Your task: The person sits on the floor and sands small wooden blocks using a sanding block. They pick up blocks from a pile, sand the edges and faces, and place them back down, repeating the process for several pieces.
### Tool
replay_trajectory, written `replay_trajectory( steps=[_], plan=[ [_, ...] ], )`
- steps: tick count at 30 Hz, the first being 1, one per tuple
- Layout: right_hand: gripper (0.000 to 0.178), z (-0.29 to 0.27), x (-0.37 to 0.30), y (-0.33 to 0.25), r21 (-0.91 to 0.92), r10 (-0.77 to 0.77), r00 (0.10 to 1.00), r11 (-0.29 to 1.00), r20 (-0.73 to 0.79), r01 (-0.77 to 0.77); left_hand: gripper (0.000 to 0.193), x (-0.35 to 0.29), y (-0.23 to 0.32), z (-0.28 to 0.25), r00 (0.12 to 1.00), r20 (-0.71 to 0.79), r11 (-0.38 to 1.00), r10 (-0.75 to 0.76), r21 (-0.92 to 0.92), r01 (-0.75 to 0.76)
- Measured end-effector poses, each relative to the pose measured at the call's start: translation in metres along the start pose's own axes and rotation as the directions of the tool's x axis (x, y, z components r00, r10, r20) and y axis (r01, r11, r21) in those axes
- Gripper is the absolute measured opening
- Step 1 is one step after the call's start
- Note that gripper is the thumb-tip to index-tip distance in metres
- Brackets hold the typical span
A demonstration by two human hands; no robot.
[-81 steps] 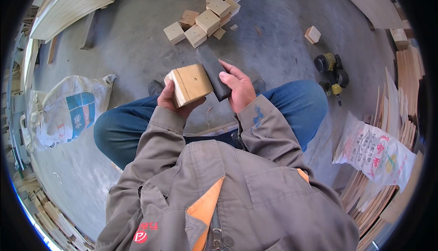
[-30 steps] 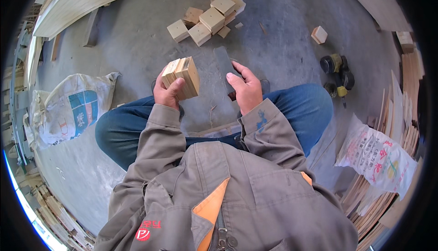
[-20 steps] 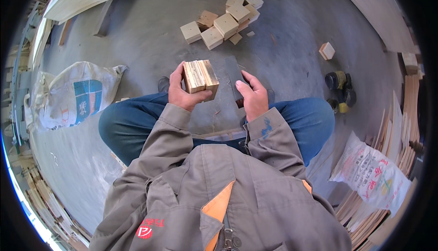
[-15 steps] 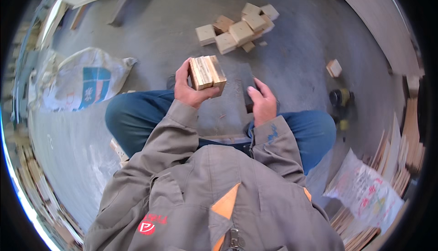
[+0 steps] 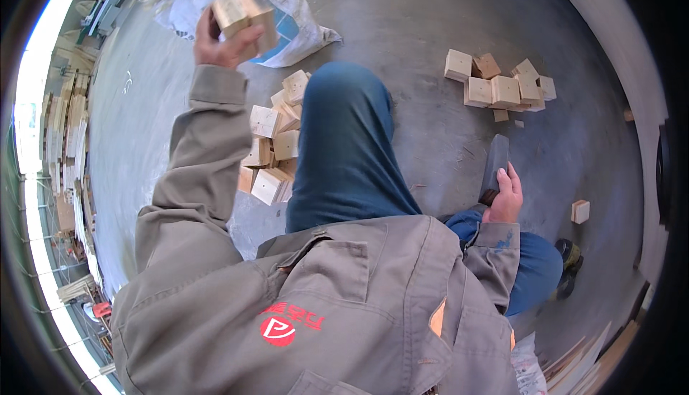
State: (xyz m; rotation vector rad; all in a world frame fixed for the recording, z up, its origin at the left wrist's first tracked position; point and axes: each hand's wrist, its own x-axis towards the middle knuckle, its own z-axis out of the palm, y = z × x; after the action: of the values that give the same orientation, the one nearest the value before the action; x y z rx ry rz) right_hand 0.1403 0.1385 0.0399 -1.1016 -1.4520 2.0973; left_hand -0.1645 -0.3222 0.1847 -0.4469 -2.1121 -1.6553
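Head | held block (image 5: 233, 13) overlaps sack (image 5: 291, 0) | knee (image 5: 344, 108) partly hides block pile (image 5: 286, 145)

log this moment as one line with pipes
left hand: gripping wooden block, seen against white sack | right hand: holding dark grey bar | block pile left of bent leg | second pile beyond bar

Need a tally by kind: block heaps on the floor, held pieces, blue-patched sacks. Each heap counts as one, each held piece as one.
Block heaps on the floor: 2
Wooden block in the left hand: 1
Dark grey bar in the right hand: 1
White sack with blue patch: 1
Total: 5
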Motion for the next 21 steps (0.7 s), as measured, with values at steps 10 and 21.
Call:
replay_trajectory(
  steps=[10,21],
  plan=[
    [0.047,-0.009,0.0,0.018,-0.205,0.021,0.998,0.978,-0.066,-0.034,0.059,-0.166,-0.145,-0.172,0.744,-0.415,0.629,-0.524,0.4,0.667],
    [0.049,-0.001,0.007,0.033,-0.265,0.058,0.998,0.962,-0.015,-0.06,0.062,-0.247,-0.194,-0.165,0.789,-0.331,0.477,-0.518,0.653,0.587]
  ],
)
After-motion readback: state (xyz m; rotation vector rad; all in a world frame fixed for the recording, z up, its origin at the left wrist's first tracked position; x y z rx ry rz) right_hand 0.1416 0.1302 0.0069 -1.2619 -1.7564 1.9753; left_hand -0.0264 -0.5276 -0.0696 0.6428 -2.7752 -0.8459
